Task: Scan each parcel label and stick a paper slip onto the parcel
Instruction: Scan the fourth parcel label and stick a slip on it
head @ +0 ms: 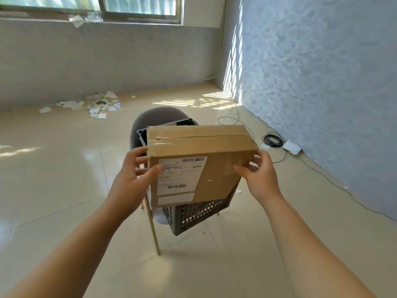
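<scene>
**Both hands hold a cardboard parcel up, label side to the camera**

Head view. Both bare forearms reach forward from the lower corners of the picture and come together near the middle. The left hand (133,175) is at the left edge of the parcel (214,151) and the right hand (260,175) is at its right edge, at about the same height.

The parcel is a brown cardboard box, held in the air and tilted, with its taped top side turned upward. On the face toward the camera is a white label (178,179) with two barcodes. Directly behind and below the parcel is a grey perforated crate (197,214) on a chair (154,121) with a dark rounded back and pale wooden legs. The parcel covers most of the crate and the seat. On the tiled floor (53,190) lie paper scraps (94,104) near the far wall. A coiled black cable (272,139) and a small white device (292,147) lie beside the right wall.

The left hand grips the parcel: the thumb lies on the front face at the edge of the label, and the fingers curl around the left side. The right hand grips it too, with the thumb pressing on the front face and the fingers bent around the right corner.
</scene>
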The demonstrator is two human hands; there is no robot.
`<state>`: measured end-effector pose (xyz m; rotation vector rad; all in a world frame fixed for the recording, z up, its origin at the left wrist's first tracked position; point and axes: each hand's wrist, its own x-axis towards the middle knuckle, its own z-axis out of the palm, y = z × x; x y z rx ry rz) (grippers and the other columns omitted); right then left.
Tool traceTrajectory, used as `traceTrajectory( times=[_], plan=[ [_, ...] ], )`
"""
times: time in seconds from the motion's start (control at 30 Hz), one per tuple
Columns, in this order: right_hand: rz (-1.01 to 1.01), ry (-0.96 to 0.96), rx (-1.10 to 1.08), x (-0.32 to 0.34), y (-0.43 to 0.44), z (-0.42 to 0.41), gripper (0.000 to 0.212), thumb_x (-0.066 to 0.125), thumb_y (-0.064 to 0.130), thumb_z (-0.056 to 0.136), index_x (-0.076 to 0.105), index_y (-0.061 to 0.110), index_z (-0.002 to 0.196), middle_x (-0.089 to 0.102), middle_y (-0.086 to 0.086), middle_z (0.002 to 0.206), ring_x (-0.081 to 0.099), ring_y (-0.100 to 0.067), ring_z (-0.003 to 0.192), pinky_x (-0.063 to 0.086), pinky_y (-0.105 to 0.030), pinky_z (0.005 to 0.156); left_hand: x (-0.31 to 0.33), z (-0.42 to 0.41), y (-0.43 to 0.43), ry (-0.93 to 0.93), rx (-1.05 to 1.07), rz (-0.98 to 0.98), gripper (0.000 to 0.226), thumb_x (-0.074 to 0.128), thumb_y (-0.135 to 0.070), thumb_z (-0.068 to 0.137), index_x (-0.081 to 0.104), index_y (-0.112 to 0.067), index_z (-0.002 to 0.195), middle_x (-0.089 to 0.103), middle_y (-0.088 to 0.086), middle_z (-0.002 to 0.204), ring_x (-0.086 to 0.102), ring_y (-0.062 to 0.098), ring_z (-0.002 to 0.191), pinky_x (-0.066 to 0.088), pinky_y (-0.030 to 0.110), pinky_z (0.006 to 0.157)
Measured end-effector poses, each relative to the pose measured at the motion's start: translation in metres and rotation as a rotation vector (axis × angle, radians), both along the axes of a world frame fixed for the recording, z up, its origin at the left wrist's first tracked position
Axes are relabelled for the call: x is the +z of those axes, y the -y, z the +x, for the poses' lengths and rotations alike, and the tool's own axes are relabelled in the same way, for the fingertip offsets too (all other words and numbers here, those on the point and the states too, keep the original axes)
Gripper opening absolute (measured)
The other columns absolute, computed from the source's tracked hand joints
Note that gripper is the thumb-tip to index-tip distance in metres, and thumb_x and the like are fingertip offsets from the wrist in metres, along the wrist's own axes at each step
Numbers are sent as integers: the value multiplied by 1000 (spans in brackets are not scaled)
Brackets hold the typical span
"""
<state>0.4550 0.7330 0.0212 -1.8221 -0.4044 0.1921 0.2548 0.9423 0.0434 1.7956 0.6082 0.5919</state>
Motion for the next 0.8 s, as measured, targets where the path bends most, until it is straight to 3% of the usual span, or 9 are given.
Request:
traceTrajectory(
  times=[0.13,0.27,0.4,0.47,0.63,0.73,0.8],
  plan=[
    [96,-127,-22,5,-34,41,47,77,35,70,51,35,110,66,14,108,62,-3,102,49,-29,84,-3,48,-34,2,-102,-80,51,53,-66,75,37,-40,114,54,-9,119,57,9,105,49,20,70],
    [135,-242,19,-9,-61,78,45,65,48,74,51,27,111,67,28,89,63,10,86,44,-21,73,-26,94,-62,-43,-115,-152,47,51,-55,83,33,-30,118,52,-1,124,56,12,108,47,17,69],
    [41,-301,-10,-44,-84,119,40,64,47,82,53,23,111,67,8,105,64,-12,102,51,-34,85,-63,125,-77,-189,-72,-223,35,52,-39,90,34,-25,116,57,-1,114,58,14,103,47,21,71],
    [-10,-345,5,-65,-92,138,34,64,43,85,52,24,111,64,3,111,61,-16,105,51,-33,85,-82,139,-82,-295,-43,-224,31,55,-36,90,38,-24,113,58,-1,110,59,13,97,48,23,72],
    [-302,-391,117,-118,-108,180,34,61,44,88,51,28,116,58,7,110,55,-9,98,43,-19,66,-125,174,-91,-648,31,-165,35,64,-30,85,49,-15,112,59,1,101,58,16,89,49,26,68],
    [-562,-409,210,-147,-118,205,42,63,40,88,50,23,124,58,2,115,55,-18,102,48,-31,81,-150,193,-97,-809,48,-125,38,70,-30,80,51,-15,109,60,2,100,59,20,92,53,38,80],
    [-703,-399,268,-162,-126,219,48,64,37,88,45,21,129,56,1,118,55,-20,105,48,-35,86,-166,206,-100,-897,51,-86,41,73,-30,77,50,-16,108,61,1,96,59,19,88,53,37,79]
  ],
)
